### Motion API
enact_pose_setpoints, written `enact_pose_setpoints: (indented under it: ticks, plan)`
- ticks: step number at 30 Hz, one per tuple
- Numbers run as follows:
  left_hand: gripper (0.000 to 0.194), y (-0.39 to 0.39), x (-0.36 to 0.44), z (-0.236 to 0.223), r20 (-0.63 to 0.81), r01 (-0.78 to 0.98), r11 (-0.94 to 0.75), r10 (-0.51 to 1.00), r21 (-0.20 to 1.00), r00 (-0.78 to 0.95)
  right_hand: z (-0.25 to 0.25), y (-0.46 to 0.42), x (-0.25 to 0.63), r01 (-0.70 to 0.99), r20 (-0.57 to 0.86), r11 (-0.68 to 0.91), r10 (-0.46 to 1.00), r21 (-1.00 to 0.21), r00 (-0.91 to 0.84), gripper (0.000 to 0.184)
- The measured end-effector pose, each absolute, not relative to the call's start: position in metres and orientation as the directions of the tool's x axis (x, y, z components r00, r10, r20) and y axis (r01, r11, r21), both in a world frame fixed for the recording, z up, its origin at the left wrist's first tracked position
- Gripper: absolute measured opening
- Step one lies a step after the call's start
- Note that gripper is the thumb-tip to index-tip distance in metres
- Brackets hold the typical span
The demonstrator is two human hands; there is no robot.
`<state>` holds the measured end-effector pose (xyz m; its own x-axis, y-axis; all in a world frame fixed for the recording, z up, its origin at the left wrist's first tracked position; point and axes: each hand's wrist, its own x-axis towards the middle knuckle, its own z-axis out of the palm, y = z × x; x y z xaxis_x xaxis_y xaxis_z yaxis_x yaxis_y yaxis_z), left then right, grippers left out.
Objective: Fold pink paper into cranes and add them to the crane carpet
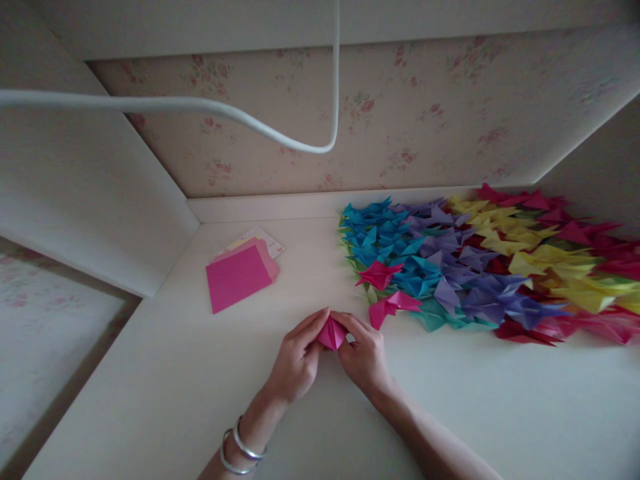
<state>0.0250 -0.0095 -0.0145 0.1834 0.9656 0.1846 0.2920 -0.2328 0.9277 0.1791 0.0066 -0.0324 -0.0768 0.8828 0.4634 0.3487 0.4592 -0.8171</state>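
Observation:
A small pink folded origami paper (pixel 332 334) with a crease down its middle is pinched between both my hands, a little above the white tabletop. My left hand (pixel 299 357), with silver bangles on its wrist, grips the left side. On the right side, my right hand (pixel 364 350) holds it between thumb and fingers. The lower part of the paper is partly hidden by my fingers. Just right of my right hand lies a finished pink paper crane (pixel 393 305), and behind that a darker pink crane (pixel 379 274).
Rows of blue cranes (pixel 383 240), purple cranes (pixel 450 247), yellow cranes (pixel 520 233) and red ones fill the back right. A stack of square pink paper (pixel 240 277) lies back left. A white cable (pixel 200 105) hangs overhead, before the flowered wall (pixel 280 133).

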Motion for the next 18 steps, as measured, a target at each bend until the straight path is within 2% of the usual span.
enact_pose_setpoints:
  ticks: [3,8,15,18]
  plan:
    - [0.051,0.003,0.025,-0.010,0.211,0.254,-0.245,0.966,0.936,0.151,-0.030,0.012,0.182,0.356,0.474,0.472,0.876,-0.807,-0.086,0.044]
    - [0.042,0.012,0.025,-0.010,0.165,0.110,-0.179,0.978,0.978,0.126,-0.034,0.009,0.185,0.375,0.500,0.482,0.864,-0.792,-0.056,0.041]
    - [0.034,0.005,0.028,-0.014,0.086,0.037,-0.088,0.995,0.995,0.052,-0.036,0.014,0.184,0.249,0.473,0.470,0.880,-0.847,-0.054,0.040]
    - [0.032,0.004,0.024,-0.010,0.010,-0.015,-0.009,0.997,1.000,0.082,-0.034,0.018,0.186,0.221,0.449,0.454,0.890,-0.863,-0.077,0.040]
